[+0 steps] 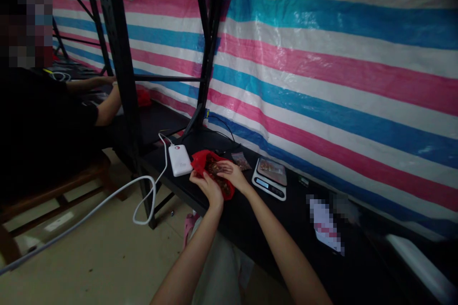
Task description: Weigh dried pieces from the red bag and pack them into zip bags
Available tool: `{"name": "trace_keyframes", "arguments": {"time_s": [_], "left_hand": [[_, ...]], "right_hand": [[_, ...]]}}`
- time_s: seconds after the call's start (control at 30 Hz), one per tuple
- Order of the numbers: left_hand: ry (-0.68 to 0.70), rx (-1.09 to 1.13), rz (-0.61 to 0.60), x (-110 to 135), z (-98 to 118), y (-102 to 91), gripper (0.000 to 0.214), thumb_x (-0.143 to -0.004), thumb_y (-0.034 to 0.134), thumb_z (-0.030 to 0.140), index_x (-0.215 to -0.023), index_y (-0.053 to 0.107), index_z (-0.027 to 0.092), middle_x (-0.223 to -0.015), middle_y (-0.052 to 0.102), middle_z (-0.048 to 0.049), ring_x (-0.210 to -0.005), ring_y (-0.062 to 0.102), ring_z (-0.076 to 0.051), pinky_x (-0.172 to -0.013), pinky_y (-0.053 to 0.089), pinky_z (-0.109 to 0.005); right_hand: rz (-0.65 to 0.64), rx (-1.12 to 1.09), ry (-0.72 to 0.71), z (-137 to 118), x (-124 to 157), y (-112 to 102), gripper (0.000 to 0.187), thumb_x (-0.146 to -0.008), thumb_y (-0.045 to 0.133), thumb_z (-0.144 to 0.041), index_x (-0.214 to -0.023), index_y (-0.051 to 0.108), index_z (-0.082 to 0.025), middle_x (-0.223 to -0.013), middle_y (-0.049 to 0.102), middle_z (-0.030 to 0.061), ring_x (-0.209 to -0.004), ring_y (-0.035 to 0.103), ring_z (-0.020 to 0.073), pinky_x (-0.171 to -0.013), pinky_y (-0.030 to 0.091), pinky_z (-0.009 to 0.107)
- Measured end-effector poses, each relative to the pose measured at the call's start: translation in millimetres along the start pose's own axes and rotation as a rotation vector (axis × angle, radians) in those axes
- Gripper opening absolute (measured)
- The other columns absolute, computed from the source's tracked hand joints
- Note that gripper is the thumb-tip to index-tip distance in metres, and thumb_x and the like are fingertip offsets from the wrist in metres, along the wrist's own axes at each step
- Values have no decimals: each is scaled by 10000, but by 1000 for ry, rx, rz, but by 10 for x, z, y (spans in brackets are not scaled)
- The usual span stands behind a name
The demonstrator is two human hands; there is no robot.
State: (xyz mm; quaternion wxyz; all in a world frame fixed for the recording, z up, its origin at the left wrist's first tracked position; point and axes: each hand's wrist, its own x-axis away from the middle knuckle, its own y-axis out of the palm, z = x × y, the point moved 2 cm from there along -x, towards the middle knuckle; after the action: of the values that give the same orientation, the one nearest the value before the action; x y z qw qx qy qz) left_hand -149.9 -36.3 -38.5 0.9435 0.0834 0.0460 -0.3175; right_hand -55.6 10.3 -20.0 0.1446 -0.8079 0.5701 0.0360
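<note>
A red plastic bag [201,158] lies open on the black table, with small brown and reddish pieces [212,167] inside. My left hand [208,188] holds the near side of the bag, thumb and fingers closed on its edge. Over the bag's mouth, my right hand [233,174] has its fingertips bent down among the pieces; whatever it pinches is too small to name. To the right, a small clear bag [241,161] of similar pieces lies beside the bag. Farther right is a white digital scale [262,183] with a lit display and another clear bag [272,171] on its plate.
A white power bank [180,160] with a white cable [154,200] sits left of the red bag; the cable hangs off the table edge. A black metal post [119,57] rises at left. Beyond it a person in black [46,119] sits. Striped sheeting [322,81] backs the table.
</note>
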Motion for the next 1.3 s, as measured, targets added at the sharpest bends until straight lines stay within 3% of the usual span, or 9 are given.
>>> {"name": "trace_keyframes", "arguments": {"time_s": [0.2,0.37,0.43,0.53,0.6,0.77,0.87,1.0,1.3], "left_hand": [[216,83,-81,36,173,-150,578,-757,271,31,-1286,105,194,-1328,283,-141,-1249,308,-159,-1033,274,-362],[537,-91,-239,378,335,-143,656,-785,397,114,-1346,71,210,-1440,9,-123,-1328,8,-240,-1066,62,-501],[732,-102,-355,553,419,-29,651,-782,418,114,-1342,109,233,-1443,12,-112,-1326,-6,-255,-1052,59,-532],[1061,-129,-809,769,540,363,564,-796,362,92,-1318,227,257,-1419,187,-86,-1323,100,-218,-1053,159,-487],[1189,-210,-1116,834,558,729,535,-807,364,128,-1319,251,240,-1406,244,-79,-1318,135,-198,-1050,204,-445],[1163,-401,-1363,779,363,1632,638,-792,480,362,-1325,241,107,-1388,255,-177,-1302,182,-253,-1027,212,-466],[1089,-489,-1508,768,210,1934,575,-779,494,413,-1263,373,128,-1305,407,-163,-1239,326,-264,-1013,206,-493],[1067,-416,-1477,761,132,2041,480,-750,548,393,-1163,503,151,-1169,541,-123,-1116,457,-241,-993,264,-411],[1180,-360,-1351,803,81,1966,560,-667,610,481,-1127,539,171,-985,555,-74,-957,485,-223,-893,347,-373]], "right_hand": [[239,15,-94,-179,140,-275,426,-605,688,-290,-1002,565,-200,-1065,617,64,-990,573,188,-905,423,362],[539,19,-135,-173,376,-856,455,-617,671,-344,-1029,552,-192,-1090,605,78,-1021,557,207,-911,416,376],[672,-14,-152,-96,514,-1123,474,-623,661,-358,-1045,540,-178,-1091,604,89,-1019,559,213,-909,417,387],[844,-56,-171,54,731,-1459,477,-640,641,-372,-1054,527,-164,-1066,615,99,-995,572,211,-907,415,395],[916,-70,-174,144,842,-1613,474,-644,636,-374,-1051,523,-157,-1043,624,103,-979,579,208,-899,416,392],[1121,-136,-200,310,948,-1806,488,-632,647,-369,-1038,487,-152,-971,644,101,-923,600,197,-866,422,367],[1169,-137,-201,382,929,-1838,447,-606,668,-369,-965,502,-160,-919,652,87,-867,612,193,-827,438,354],[1149,-154,-230,415,902,-1854,412,-638,644,-370,-969,515,-162,-950,641,87,-888,602,189,-836,431,348],[1142,-162,-222,422,896,-1861,427,-652,626,-387,-994,522,-153,-971,633,91,-881,601,193,-804,448,340]]}}
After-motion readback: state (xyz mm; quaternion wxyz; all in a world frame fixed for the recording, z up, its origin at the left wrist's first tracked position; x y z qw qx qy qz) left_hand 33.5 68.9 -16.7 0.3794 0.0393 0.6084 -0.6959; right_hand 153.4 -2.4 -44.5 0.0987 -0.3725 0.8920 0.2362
